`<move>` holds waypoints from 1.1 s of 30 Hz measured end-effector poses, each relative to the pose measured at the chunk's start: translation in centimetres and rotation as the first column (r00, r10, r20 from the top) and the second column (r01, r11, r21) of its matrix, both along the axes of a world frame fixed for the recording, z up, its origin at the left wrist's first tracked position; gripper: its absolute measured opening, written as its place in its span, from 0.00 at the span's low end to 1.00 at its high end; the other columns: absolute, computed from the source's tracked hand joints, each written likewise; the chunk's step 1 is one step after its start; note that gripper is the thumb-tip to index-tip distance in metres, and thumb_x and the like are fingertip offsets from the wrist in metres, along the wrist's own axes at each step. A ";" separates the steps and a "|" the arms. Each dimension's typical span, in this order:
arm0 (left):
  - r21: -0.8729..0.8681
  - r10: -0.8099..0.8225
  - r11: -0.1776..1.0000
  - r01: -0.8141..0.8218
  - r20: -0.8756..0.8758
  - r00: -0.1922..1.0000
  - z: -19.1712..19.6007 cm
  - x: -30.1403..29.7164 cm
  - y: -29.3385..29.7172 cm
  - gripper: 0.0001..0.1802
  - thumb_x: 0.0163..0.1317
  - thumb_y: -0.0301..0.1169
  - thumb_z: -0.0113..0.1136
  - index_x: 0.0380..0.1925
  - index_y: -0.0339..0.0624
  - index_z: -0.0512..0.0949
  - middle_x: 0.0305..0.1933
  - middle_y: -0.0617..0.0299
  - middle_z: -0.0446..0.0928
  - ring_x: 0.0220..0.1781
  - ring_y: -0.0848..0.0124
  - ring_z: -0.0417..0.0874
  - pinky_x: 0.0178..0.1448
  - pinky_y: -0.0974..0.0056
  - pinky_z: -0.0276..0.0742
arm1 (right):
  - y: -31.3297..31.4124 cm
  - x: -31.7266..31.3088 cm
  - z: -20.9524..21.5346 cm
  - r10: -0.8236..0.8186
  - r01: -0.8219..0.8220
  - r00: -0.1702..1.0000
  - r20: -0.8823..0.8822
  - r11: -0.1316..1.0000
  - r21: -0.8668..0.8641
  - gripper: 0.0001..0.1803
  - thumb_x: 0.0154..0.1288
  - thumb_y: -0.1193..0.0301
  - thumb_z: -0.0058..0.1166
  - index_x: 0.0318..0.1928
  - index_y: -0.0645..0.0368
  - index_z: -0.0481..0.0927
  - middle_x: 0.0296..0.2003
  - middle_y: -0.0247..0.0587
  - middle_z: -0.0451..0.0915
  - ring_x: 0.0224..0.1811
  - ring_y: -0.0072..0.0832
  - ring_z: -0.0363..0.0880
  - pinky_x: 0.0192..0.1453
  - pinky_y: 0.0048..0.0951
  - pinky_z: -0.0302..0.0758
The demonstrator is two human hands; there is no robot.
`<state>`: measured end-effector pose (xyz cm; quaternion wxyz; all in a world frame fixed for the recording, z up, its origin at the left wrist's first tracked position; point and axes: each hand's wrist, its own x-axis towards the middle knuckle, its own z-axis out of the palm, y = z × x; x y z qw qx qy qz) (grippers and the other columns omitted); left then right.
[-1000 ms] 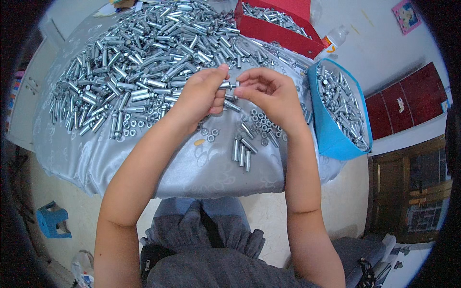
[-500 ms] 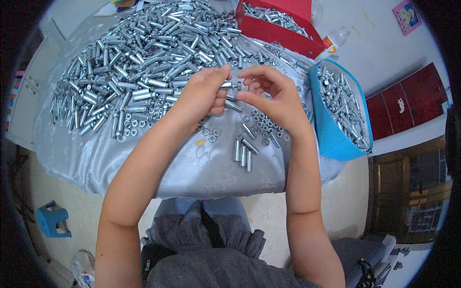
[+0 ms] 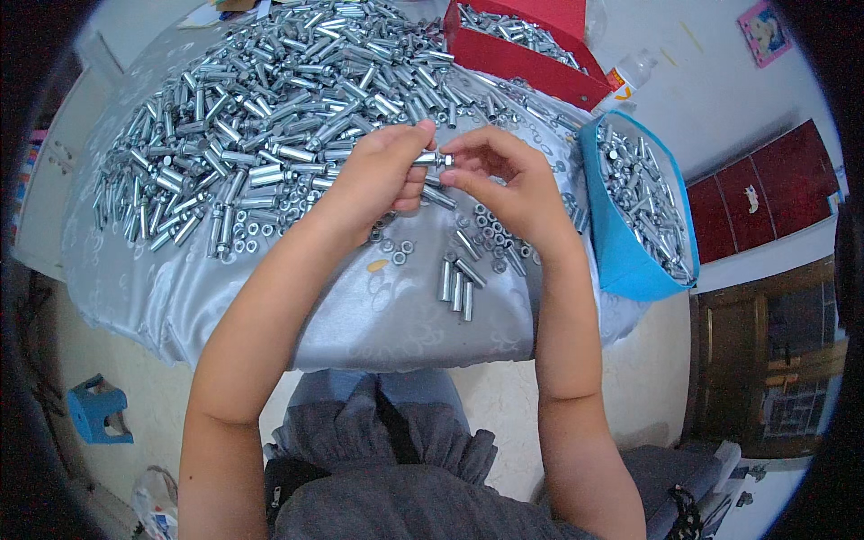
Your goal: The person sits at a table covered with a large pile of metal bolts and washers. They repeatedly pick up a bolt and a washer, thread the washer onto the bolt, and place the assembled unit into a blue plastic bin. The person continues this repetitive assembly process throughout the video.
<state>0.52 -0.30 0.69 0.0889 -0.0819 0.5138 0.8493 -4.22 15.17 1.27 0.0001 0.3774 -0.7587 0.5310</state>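
Your left hand (image 3: 382, 175) has its grip clenched around a short silvery metal sleeve (image 3: 430, 158), and your right hand (image 3: 504, 184) pinches that piece's free end with thumb and forefinger, so both hands meet on it just above the middle of the frame. What the right fingertips hold there, a nut or only the tip of the piece, is too small to tell. Judging from this, you are fitting a small part onto the end: keep the piece level and steady in the left hand, let the right fingertips do the turning, and start it straight so it does not bind or slip from your fingers. Work over the grey cloth (image 3: 360, 315) covering the surface, so anything dropped lands among the loose nuts (image 3: 490, 236) rather than on the floor. The piece itself is a plain bright cylinder, zinc-coloured and smooth, like those in the large heap of sleeves (image 3: 270, 108) filling the upper left of the frame. A few lie side by side (image 3: 457, 288) below your hands, and more fill the blue bin (image 3: 630, 256) at right and the red box (image 3: 526, 58) at top.
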 end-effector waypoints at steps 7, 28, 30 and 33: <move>-0.021 0.011 1.000 -0.011 0.020 1.000 -0.2 0.0 0.0 0.14 0.62 0.44 0.46 0.29 0.45 0.67 0.12 0.77 0.49 0.12 0.83 0.48 0.16 0.74 0.44 | 0.2 0.6 1.1 -0.068 0.059 0.992 0.102 0.995 0.086 0.10 0.50 0.69 0.60 0.33 0.59 0.77 0.22 0.30 0.71 0.23 0.15 0.66 0.26 0.19 0.65; -0.028 -0.002 1.000 0.002 -0.012 1.000 -0.3 0.0 0.0 0.14 0.61 0.44 0.47 0.27 0.46 0.66 0.13 0.75 0.54 0.12 0.84 0.52 0.16 0.75 0.47 | 0.3 0.5 0.9 -0.002 0.015 0.998 -0.059 0.974 0.225 0.10 0.51 0.69 0.60 0.31 0.60 0.73 0.19 0.26 0.69 0.22 0.13 0.65 0.25 0.16 0.64; -0.036 -0.015 0.999 0.014 -0.023 1.000 -0.2 0.0 0.0 0.14 0.61 0.44 0.47 0.27 0.46 0.66 0.13 0.76 0.53 0.12 0.84 0.52 0.16 0.75 0.47 | 0.3 0.5 0.7 0.011 -0.005 0.999 -0.036 0.986 0.166 0.10 0.52 0.71 0.60 0.30 0.60 0.72 0.18 0.24 0.67 0.22 0.12 0.64 0.25 0.15 0.63; -0.045 -0.016 0.999 0.015 -0.028 0.999 -0.4 0.1 0.0 0.13 0.61 0.43 0.48 0.27 0.46 0.67 0.13 0.76 0.53 0.12 0.84 0.52 0.16 0.75 0.47 | 0.5 0.5 0.7 0.058 -0.073 0.996 0.071 0.973 0.221 0.09 0.52 0.71 0.59 0.29 0.60 0.72 0.19 0.23 0.67 0.23 0.11 0.63 0.24 0.15 0.61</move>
